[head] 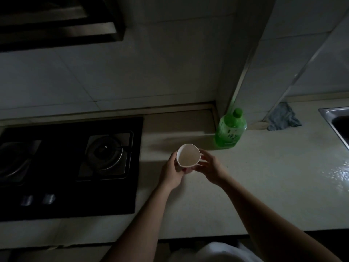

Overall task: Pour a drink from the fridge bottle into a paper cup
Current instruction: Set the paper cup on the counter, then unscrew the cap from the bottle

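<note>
Dim kitchen worktop [264, 176] beside a gas hob [75, 163]: the left hand [172, 171] and right hand [209, 167] both curl their fingers [203, 155] round the paper cup [188, 155], mouth up. The capped bottle [230, 129] stands upright beyond it to the right, nearer the right hand, with nothing between. A cloth [283, 120] and sink [336, 118] lie farther right.

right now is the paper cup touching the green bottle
Apart. The head view shows a strip of counter between the paper cup and the green bottle.
</note>
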`<state>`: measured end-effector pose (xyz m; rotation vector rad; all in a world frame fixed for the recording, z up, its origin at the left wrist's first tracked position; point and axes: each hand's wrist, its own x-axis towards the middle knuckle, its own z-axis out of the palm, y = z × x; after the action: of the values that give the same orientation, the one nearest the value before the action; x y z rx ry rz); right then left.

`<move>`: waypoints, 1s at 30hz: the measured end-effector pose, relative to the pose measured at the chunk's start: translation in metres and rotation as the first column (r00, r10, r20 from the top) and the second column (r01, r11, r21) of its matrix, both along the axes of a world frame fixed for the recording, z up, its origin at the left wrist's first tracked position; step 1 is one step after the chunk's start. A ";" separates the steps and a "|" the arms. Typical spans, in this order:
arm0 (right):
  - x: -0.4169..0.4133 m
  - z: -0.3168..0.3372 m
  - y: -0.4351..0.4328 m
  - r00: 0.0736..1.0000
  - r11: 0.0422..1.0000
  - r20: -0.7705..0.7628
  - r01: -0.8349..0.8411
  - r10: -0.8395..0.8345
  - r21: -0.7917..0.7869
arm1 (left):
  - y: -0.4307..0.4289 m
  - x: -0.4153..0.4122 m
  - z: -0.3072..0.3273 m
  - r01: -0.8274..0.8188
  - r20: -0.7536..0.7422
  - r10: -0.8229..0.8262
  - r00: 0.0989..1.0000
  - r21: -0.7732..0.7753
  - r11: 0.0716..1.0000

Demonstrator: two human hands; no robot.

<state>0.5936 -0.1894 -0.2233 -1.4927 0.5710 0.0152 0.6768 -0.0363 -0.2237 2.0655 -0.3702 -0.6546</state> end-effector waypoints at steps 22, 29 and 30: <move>-0.030 0.013 -0.046 0.994 0.950 -0.083 0.047 -0.076 -0.309 | 0.013 0.028 0.019 -0.259 0.254 0.254 0.933 -0.017 0.966; -0.049 0.041 -0.095 0.980 0.908 0.122 0.194 -0.159 -0.370 | -0.051 0.031 0.076 -0.025 0.385 0.118 0.915 -0.238 0.971; -0.052 0.044 -0.102 0.977 0.903 0.126 0.206 -0.170 -0.377 | -0.061 0.029 0.080 0.022 0.391 0.076 0.917 -0.241 0.970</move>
<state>0.5421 -0.2915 -0.1797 -1.8061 0.6698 -0.3332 0.7057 -0.0969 -0.1439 1.9556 -0.6202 -0.1522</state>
